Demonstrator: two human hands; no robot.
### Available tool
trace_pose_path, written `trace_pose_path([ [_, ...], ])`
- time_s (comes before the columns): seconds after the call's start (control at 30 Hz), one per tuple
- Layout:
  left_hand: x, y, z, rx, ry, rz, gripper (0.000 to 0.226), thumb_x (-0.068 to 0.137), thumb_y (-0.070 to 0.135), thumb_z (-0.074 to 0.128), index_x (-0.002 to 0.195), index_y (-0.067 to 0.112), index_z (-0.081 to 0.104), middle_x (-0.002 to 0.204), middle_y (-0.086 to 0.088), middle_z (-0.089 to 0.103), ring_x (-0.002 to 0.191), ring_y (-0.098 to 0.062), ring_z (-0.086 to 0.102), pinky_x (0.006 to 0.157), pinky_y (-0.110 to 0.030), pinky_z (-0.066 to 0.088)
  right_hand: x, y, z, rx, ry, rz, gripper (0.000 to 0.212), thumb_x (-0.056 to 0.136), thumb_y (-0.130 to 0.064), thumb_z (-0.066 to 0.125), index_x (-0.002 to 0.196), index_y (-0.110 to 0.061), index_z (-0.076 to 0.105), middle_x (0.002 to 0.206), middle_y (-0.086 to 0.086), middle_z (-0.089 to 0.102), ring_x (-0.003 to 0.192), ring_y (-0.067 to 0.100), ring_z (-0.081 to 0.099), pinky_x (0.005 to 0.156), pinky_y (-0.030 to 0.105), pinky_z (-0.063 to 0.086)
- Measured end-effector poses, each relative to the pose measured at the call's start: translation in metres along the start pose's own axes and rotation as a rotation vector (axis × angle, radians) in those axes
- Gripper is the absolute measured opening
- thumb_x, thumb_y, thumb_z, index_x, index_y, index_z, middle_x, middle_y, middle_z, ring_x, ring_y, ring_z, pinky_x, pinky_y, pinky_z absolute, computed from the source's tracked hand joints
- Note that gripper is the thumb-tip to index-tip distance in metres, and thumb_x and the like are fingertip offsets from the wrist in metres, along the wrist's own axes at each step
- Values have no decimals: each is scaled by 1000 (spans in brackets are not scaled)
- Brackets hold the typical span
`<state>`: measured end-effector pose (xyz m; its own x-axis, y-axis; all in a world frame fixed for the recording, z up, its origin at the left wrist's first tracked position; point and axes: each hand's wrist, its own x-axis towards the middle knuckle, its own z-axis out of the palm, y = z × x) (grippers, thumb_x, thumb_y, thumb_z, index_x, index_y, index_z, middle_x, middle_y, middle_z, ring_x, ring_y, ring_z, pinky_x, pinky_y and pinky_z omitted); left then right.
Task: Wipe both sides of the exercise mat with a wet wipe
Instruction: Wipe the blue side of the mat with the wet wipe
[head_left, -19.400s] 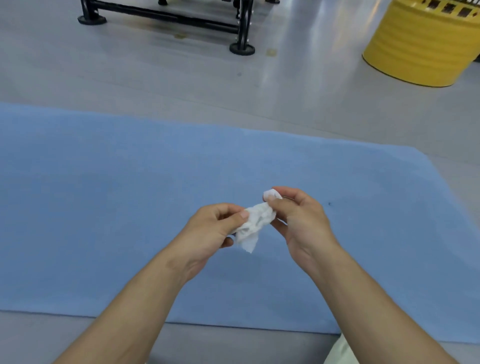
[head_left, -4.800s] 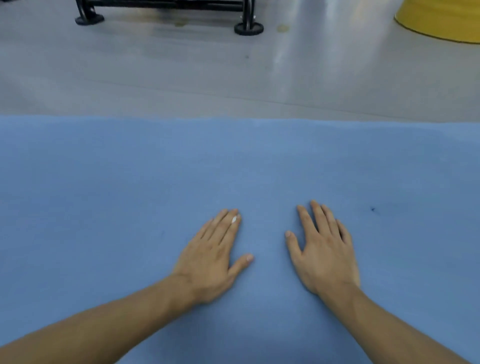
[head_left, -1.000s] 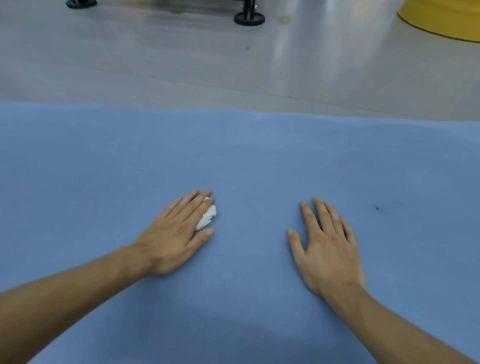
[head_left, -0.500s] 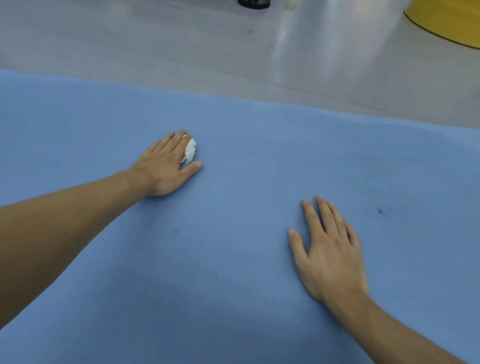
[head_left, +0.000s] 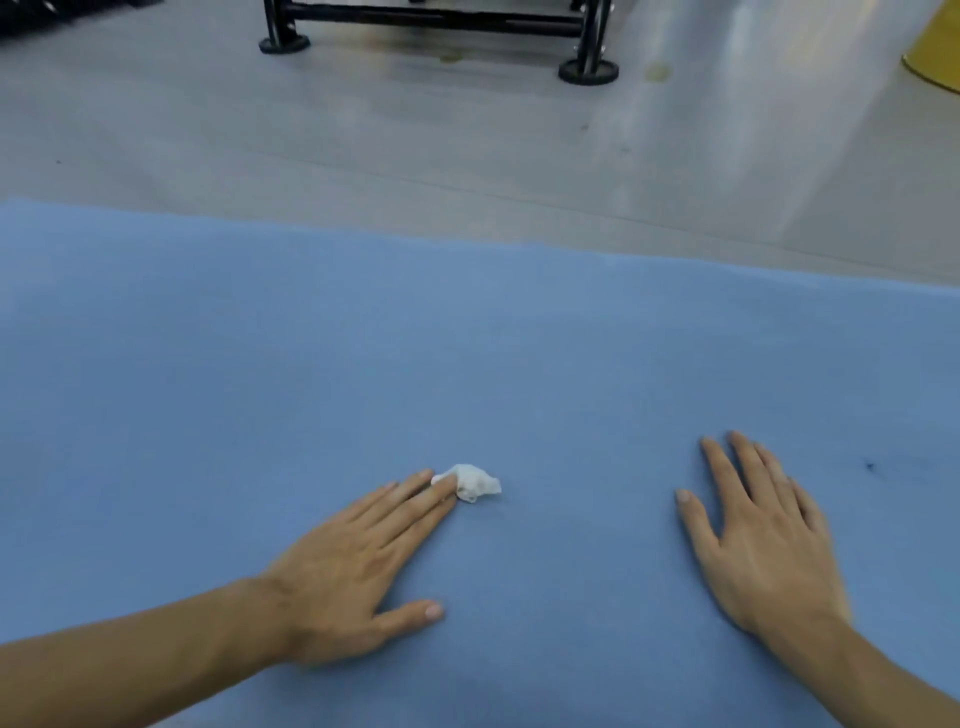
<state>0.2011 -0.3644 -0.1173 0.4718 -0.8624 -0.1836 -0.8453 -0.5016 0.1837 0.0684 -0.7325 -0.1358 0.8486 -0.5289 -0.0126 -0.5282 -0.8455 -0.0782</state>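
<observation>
A blue exercise mat (head_left: 467, 364) lies flat on grey floor (head_left: 363, 156). The right hand (head_left: 769, 540) lies on it, fingers straight. The left hand (head_left: 353, 566), fingers straight, presses a small crumpled white wet wipe (head_left: 475, 483) under its fingertips.

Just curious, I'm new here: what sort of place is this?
Probably a gym or exercise room: a blue exercise mat lies on a smooth grey floor, with a black metal equipment frame on round feet behind it.
</observation>
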Motion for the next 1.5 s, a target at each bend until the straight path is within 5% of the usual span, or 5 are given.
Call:
trace_pose_path([
  [0.4, 114, 12, -17, 21, -35, -47, 79, 101, 68, 12, 160, 26, -19, 164, 15, -31, 149, -2, -29, 126, -31, -9, 2, 0, -1, -1, -53, -22, 79, 92, -65, 3, 163, -31, 9, 170, -6, 3, 156, 12, -2, 126, 35, 3],
  [0.73, 256, 11, -22, -132, 142, -259, 70, 106, 48, 33, 161, 8, 18, 170, -5, 10, 157, -20, 4, 127, -37, 5, 3, 2, 1, 27, -54, -22, 77, 92, -65, 6, 162, -33, 9, 170, -6, 1, 156, 13, -4, 126, 36, 3],
  [0.97, 214, 23, -19, -219, 248, -158, 49, 109, 25, 39, 157, 18, 36, 166, 8, 28, 152, -12, 26, 122, -27, 19, 1, 3, 1, 29, -49, -33, 77, 93, -65, 6, 162, -31, 9, 171, -5, 1, 156, 13, -4, 126, 36, 4],
  [1.3, 135, 82, 11, -237, 132, -79, 71, 101, 51, 10, 160, 18, 30, 168, 6, 23, 155, -9, 19, 127, -29, 12, 1, 3, -4, 38, -121, -46, 77, 94, -64, 1, 163, -28, 1, 171, -3, -6, 156, 16, -9, 126, 38, 0],
  [1.5, 97, 116, 13, -159, 82, -90, 69, 102, 50, 14, 163, 20, 9, 168, 14, -1, 151, 3, -7, 113, -11, -19, -18, -6, -7, 49, -197, -92, 84, 91, -66, -8, 162, -23, -5, 169, -4, -13, 156, 17, -14, 126, 36, -4],
])
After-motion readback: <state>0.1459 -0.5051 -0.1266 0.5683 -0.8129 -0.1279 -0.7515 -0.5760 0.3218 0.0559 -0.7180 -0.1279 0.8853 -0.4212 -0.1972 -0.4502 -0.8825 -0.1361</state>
